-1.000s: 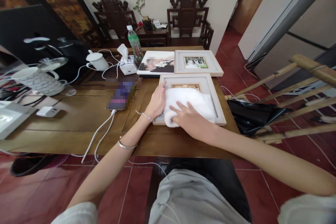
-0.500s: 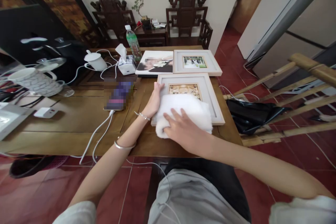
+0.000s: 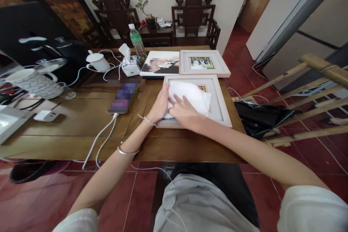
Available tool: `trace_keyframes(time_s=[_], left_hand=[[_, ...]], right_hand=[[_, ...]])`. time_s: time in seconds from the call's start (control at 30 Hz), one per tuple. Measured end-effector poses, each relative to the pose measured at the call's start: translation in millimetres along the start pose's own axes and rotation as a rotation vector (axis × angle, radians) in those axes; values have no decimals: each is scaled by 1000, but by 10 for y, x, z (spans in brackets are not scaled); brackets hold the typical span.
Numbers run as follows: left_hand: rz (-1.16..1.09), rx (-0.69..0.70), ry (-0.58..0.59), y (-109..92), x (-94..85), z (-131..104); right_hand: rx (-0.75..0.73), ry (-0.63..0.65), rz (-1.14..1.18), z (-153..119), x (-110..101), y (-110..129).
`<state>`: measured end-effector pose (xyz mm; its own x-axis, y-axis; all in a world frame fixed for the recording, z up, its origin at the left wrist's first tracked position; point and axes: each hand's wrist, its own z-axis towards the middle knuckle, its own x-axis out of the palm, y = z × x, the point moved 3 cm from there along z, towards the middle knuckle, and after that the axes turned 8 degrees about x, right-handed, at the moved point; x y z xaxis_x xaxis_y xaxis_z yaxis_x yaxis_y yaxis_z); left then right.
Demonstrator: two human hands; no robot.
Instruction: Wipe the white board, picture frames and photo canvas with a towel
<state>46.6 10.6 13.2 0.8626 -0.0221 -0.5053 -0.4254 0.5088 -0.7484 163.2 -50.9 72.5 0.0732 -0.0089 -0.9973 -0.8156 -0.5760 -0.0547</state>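
On the wooden table in front of me lies a pale wood picture frame (image 3: 227, 119) with a wide light-grey mat. A folded, fluffy white cloth (image 3: 187, 90) rests on it and hides most of its picture. My right hand (image 3: 186, 111) presses down on the cloth from above, fingers somewhat spread and the thumb side hidden against the cloth. Along the frame's left side, my left hand (image 3: 161, 104) grips the edge, its fingertips near the upper left corner. A bracelet and a silver bangle are on the left arm.
Behind the frame lie a second framed picture (image 3: 225, 66) and a white-bordered photo panel (image 3: 148, 69). To the left are a charging phone (image 3: 122, 98), a tissue box (image 3: 131, 66), a green-labelled bottle (image 3: 138, 43), a lidded cup (image 3: 98, 61) and cables. A bamboo rack (image 3: 320, 79) stands right.
My right hand has pushed the cloth away from me and slightly left, up over the picture. The frame's near edge now shows more. My left hand stays at the left side.
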Motion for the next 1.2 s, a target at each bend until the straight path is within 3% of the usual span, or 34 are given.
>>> trace_keyframes(time_s=[0.2,0.33,0.43,0.53,0.6,0.87,1.1,1.2], left_hand=[[127,16,45,-132,28,-55],[199,110,15,-150,14,-31],[278,171,70,-124,7,-11],[308,224,126,-124,-8,-6],[314,248,126,-138,-24,-7],[315,253,104,-129,-31,-13],[288,232,88,-75,-20,-17],[318,216,91,-71,-10,-26]], right_hand=[[17,-74,-6,401,18,-519],[108,-174,-57,666,-146,-715],[72,-227,-91,809,-240,-718],[-99,-147,-125,871,-172,-608],[-105,-134,-120,866,-99,-576],[-1,-126,-196,546,16,-939],[172,-4,-331,-25,-102,-1503],[176,18,-326,-344,-131,-1544]])
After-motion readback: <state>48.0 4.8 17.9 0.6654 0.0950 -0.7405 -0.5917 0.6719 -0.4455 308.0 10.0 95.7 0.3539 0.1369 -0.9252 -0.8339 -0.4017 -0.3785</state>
